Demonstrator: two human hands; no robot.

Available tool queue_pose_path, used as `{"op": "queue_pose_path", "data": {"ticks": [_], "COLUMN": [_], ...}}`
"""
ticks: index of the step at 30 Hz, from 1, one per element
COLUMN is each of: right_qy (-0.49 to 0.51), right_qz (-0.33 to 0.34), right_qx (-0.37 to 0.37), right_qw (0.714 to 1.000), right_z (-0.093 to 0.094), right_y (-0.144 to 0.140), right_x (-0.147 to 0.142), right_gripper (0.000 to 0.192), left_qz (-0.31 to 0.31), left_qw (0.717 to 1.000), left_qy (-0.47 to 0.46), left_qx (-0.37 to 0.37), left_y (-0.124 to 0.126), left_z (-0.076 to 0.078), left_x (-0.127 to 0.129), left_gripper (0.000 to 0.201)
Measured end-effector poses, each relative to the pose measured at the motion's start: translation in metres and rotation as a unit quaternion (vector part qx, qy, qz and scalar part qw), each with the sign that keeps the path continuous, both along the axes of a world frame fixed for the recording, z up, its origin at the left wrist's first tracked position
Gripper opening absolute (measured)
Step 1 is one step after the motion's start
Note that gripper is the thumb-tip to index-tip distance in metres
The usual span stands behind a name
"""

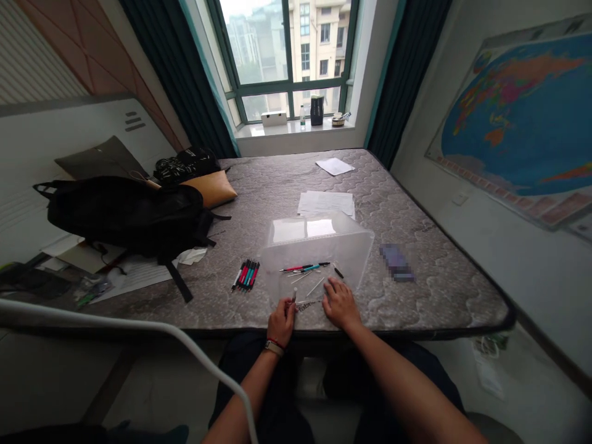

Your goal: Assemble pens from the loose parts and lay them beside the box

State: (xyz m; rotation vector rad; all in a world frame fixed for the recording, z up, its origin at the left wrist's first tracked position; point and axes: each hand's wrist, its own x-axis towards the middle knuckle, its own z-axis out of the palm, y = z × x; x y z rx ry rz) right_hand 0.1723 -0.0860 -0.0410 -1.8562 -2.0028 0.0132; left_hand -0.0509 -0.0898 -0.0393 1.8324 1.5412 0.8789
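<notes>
My left hand (281, 322) is closed in a pinch around a small pen part (295, 294) standing upright, pale at its top end. My right hand (341, 303) lies palm down with fingers apart on the base of a clear plastic container (319, 246), close to a thin white rod (315, 286). Just beyond the fingertips is a short black pen piece (338, 272). Farther in, a red pen (296, 268) and a teal pen (315, 267) lie among several thin loose parts. Dark lettering shows on the plastic between my hands.
Left of the container, several red, teal and white pens (246, 275) lie in a row on the mattress (444, 277). Paper sheets (326, 202) lie behind it. A blurred phone-like object (396, 263) is at right, a black backpack (120, 209) at left. A white bar (176, 330) crosses the lower left.
</notes>
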Motion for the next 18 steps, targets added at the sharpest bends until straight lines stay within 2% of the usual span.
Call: {"op": "queue_pose_path", "data": {"ticks": [5, 7, 10, 13, 18], "right_qy": [-0.035, -0.042, -0.028, -0.006, -0.022], "right_qz": [-0.002, -0.002, -0.024, -0.046, -0.051], "right_qx": [0.0, -0.001, -0.041, -0.107, -0.143], "right_qw": [0.999, 0.999, 0.998, 0.993, 0.988], "right_z": [0.003, 0.006, 0.019, 0.036, 0.05], "right_y": [-0.005, -0.005, 0.005, 0.028, 0.07], "right_x": [-0.006, -0.009, -0.012, -0.009, 0.002], "right_gripper": [0.037, 0.037, 0.034, 0.026, 0.025], "left_qz": [0.019, 0.016, 0.017, 0.025, 0.036], "left_qw": [0.992, 0.99, 0.992, 0.995, 0.998], "left_qy": [0.123, 0.139, 0.123, 0.091, -0.017], "left_qx": [-0.006, -0.005, -0.014, -0.023, -0.044], "left_y": [-0.003, -0.005, -0.006, -0.005, -0.002], "left_z": [0.001, 0.004, 0.008, 0.01, 0.008], "left_x": [0.007, 0.007, 0.007, 0.008, 0.013], "left_gripper": [0.027, 0.027, 0.026, 0.026, 0.022]}}
